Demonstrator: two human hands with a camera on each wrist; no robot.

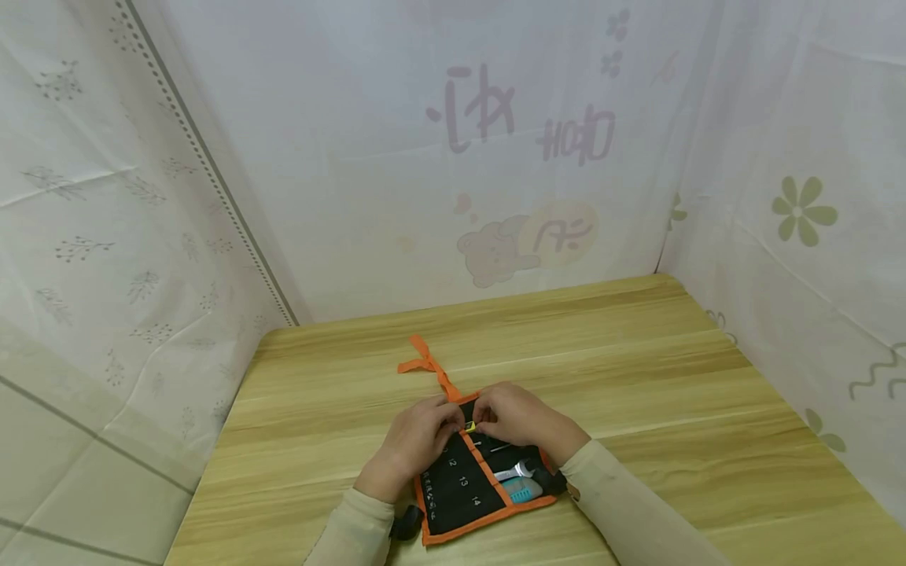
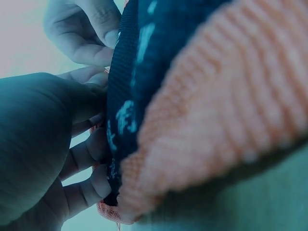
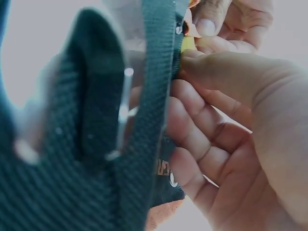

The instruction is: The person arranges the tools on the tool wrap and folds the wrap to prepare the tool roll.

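Observation:
A black fabric tool roll with orange edging lies spread on the table, white numbers printed along its pocket panel. At its far left part, my left hand pinches the orange pocket edge, its other fingers against the cloth. Opposite it, my right hand pinches a small yellow piece at the pocket's top; most of that piece is hidden, so its kind is unclear. In the right wrist view, the thumb presses on the yellow piece. A metal wrench and a teal-handled tool sit in the nearer pockets.
An orange tie strap trails from the roll's far end over the wood-grain table. Printed curtains hang behind and at both sides. Dark wrist mounts stand near the roll's edges.

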